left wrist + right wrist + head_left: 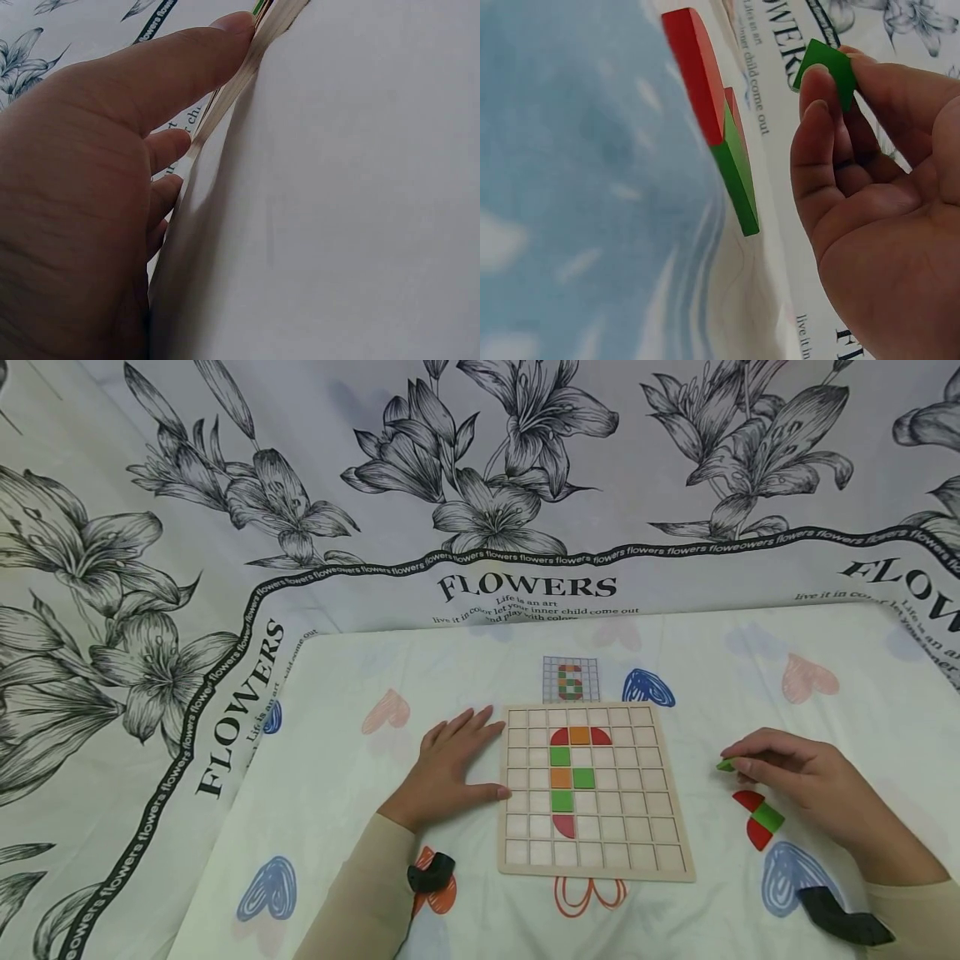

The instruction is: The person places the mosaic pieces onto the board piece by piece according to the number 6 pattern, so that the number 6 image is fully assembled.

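Observation:
A wooden grid board (596,874) lies on the cloth. On it sit red quarter-round pieces, orange squares and green squares, among them a green square (583,778) in the middle. My left hand (448,774) is spread at the board's left edge, thumb and fingertips touching its side; the left wrist view shows the thumb (187,67) against the rim. Right of the board, my right hand (798,777) pinches a green square block (829,67) between thumb and fingers, above the cloth. Below that hand lie two red quarter-round pieces (759,835) and a green square block (767,816).
Behind the board's far edge lies a small grid card (572,678) with a coloured pattern. The white cloth (337,793) has printed hearts, and a flower-printed sheet (480,460) rises at the back. Black straps (843,917) are on both sleeves.

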`<state>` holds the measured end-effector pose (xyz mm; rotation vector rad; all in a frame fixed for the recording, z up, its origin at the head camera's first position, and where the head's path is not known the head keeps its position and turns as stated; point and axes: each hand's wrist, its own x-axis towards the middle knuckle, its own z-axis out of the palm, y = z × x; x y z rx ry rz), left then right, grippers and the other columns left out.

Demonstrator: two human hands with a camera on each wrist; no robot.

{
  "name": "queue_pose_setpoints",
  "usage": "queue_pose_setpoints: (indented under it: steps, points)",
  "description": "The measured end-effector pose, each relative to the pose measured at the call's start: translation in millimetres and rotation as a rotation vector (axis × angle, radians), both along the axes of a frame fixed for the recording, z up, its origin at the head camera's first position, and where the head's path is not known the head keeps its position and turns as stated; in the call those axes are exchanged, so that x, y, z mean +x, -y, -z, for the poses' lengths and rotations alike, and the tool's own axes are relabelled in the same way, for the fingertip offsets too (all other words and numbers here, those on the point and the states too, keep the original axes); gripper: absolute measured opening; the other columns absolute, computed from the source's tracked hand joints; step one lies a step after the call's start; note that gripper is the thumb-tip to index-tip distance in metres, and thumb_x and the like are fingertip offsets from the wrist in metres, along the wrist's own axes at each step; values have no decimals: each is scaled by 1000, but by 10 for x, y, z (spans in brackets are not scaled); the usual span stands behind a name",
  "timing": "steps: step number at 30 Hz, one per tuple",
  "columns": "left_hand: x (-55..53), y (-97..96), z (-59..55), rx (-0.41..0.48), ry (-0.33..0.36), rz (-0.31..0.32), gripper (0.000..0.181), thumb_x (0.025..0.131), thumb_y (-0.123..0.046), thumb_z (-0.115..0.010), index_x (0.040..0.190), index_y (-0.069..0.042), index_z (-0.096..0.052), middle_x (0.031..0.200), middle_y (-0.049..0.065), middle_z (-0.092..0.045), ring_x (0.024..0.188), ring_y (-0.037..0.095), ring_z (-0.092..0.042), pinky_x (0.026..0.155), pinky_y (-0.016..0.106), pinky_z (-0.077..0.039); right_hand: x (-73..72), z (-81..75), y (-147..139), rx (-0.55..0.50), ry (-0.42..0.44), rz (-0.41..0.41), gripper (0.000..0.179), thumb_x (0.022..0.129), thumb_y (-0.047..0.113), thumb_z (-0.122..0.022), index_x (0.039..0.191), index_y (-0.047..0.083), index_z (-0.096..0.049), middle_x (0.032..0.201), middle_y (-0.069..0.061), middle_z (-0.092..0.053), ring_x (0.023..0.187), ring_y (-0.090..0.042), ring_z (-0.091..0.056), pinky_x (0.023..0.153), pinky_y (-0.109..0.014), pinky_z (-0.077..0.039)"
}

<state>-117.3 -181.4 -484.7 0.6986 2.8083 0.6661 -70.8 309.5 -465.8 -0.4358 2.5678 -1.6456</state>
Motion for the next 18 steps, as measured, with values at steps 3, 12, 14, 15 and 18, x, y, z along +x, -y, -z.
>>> queue_pose_setpoints:
  steps: [3, 12, 14, 15, 18]
  points:
    - [0, 1, 2, 3, -3, 2, 96, 90, -78, -69, 171, -34, -39, 179, -16, -16, 164, 11, -4, 128, 56, -6, 2, -4, 21, 12, -7, 1, 23, 101, -13, -67, 120, -2, -75, 105, -7, -77, 83, -18, -72, 77, -19, -57]
    - [0, 2, -1, 5, -5, 8, 96, 91, -77, -70, 171, -34, -39, 179, -15, -17, 164, 11, -4, 128, 54, -5, 11, -11, 85, 0, -16, -5, 22, 103, -13, -65, 120, -3, -74, 109, -6, -76, 85, -19, -72, 78, -21, -60]
    - [-1, 3, 4, 2, -5, 6, 96, 91, -77, -70, 171, -34, -39, 179, -16, -17, 164, 10, -4, 128, 54, -6, 13, -18, 101, -8, -15, -10, 22, 103, -14, -65, 120, -3, -74, 109, -6, -76, 85, -19, -72, 78, -23, -61]
    - [-2, 4, 6, 1, -5, 5, 96, 91, -77, -70, 171, -35, -39, 179, -16, -16, 164, 10, -4, 128, 53, -6, 14, -24, 111, -14, -12, -12, 22, 103, -13, -65, 120, -4, -74, 109, -6, -76, 85, -19, -72, 78, -23, -61]
    - [-2, 8, 8, -1, -5, 2, 96, 91, -78, -69, 171, -35, -39, 179, -17, -16, 164, 9, -3, 128, 53, -5, 15, -41, 141, -24, 3, -16, 21, 103, -12, -65, 121, -4, -73, 109, -7, -77, 85, -20, -72, 78, -25, -62]
